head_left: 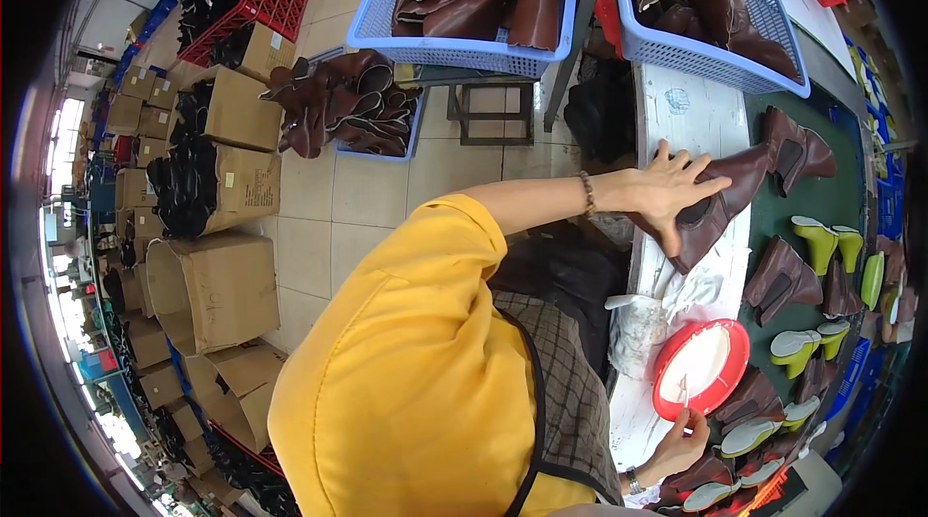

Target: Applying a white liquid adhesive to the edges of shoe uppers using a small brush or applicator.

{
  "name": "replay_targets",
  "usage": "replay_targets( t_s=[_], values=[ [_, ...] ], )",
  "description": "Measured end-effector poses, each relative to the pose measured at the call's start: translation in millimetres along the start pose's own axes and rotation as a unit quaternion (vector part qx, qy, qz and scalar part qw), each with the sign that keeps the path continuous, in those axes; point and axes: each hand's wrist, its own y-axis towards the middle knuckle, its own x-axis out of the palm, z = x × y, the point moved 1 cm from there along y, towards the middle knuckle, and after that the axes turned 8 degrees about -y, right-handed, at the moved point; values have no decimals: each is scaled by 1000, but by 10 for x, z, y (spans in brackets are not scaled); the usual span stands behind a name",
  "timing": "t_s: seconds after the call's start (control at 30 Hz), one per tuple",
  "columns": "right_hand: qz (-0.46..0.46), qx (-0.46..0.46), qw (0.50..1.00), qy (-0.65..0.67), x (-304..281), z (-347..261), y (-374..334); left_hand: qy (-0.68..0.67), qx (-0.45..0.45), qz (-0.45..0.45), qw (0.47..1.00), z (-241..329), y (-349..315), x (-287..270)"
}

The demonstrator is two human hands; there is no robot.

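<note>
My left hand (667, 190), fingers spread, lies over a brown leather boot upper (727, 203) on the white bench; I cannot see any grip on it. My right hand (680, 445) is closed around a thin brush (683, 389) at the near rim of a red bowl (739, 353). The brush's tip is over the white paste (698, 362) in the bowl. A white-smeared cloth-like bundle (638, 333) sits left of the bowl, with a crumpled white sheet (694, 293) beside it.
A green conveyor (764, 188) runs along the right, bearing brown boot uppers (781, 275) and yellow-green soles or heels (817, 242). Blue baskets (464, 55) of uppers stand at the far side. Cardboard boxes (232, 295) and a red crate (280, 0) line the left.
</note>
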Motion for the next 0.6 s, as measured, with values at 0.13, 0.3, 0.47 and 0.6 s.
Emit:
replay_targets(
  t_s=[0.13,0.3,0.47,0.6],
  values=[
    [9,-2,1000,-10,-7,11,18,87,-8,-30,996,29,-91,3],
    [56,-22,998,7,7,111,9,52,-7,-78,996,48,3,-47],
    [55,107,991,55,-218,-81,-127,-6,-1,40,999,-65,89,-2],
    [74,84,989,98,-23,69,-223,-107,-12,110,988,59,192,-90]
  ],
)
